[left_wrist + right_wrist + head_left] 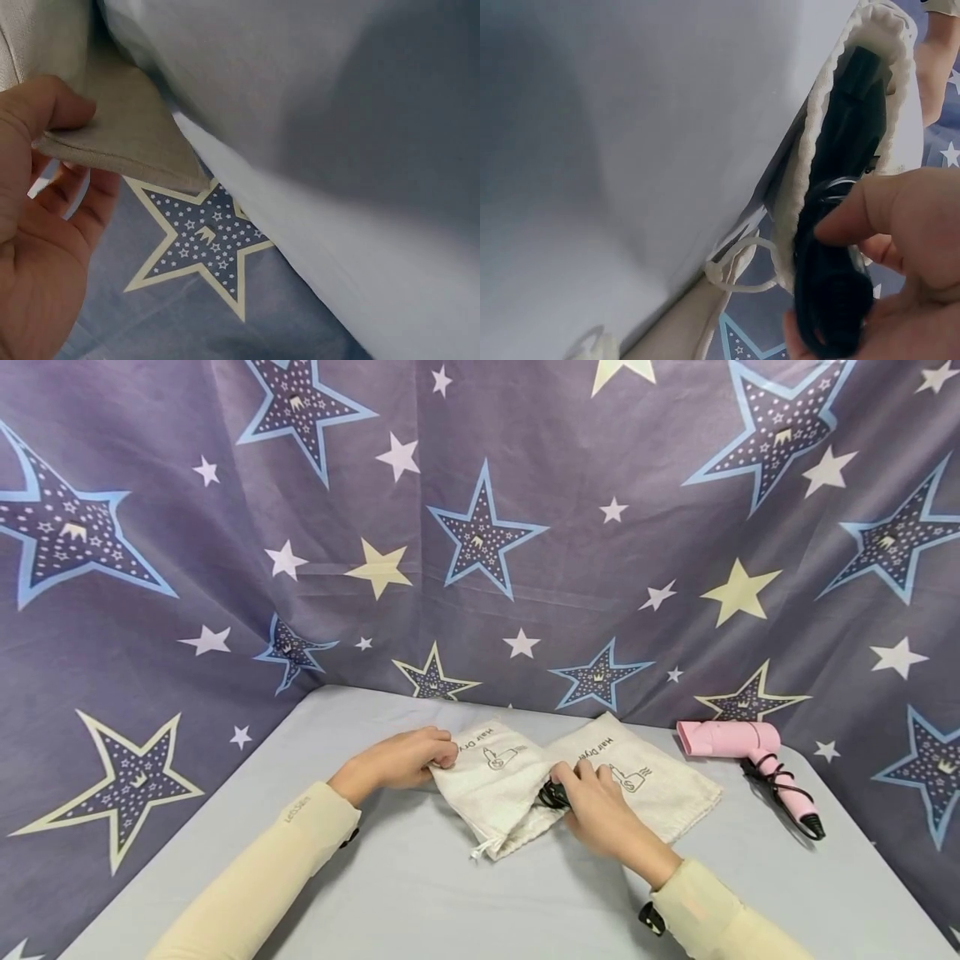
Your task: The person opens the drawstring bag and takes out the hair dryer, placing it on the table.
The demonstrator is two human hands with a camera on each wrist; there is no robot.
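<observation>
My left hand (411, 758) pinches the closed-end corner of a white cloth drawstring bag (487, 797) printed "Hair Dryer". In the left wrist view, thumb and fingers grip the bag's seamed edge (124, 154). With my right hand (600, 808) I hold the handle of a dark hair dryer (851, 135), with a black cord wound on it. The right wrist view has most of this dryer inside the bag's open, gathered mouth, its cord end sticking out. A second printed bag (675, 781) lies flat to the right, partly beneath the first bag and my right hand.
A pink hair dryer (733, 740), black cord wrapped around its handle, lies at the table's right rear. The pale table (420, 893) meets a star-patterned curtain (525, 635) behind and at the sides. A white drawstring loop (742, 285) hangs beside the bag's mouth.
</observation>
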